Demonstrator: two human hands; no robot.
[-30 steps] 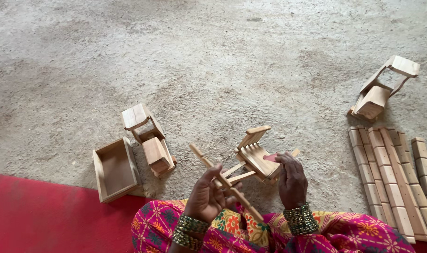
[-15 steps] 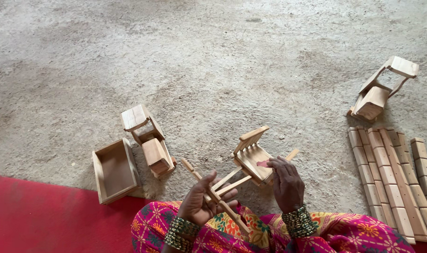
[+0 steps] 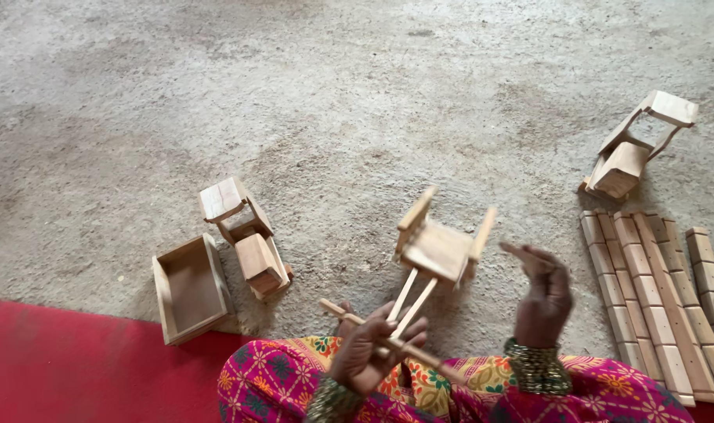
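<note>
Her left hand is clamped round the sticks of a small wooden frame, holding it up over her lap. The right hand is lifted clear beside it, fingers loosely curled, empty. Slats lie on the floor to the right

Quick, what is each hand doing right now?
Left hand: closed on the sticks of a small wooden frame piece.
Right hand: raised, holding nothing visible, fingers loosely curled.
</note>
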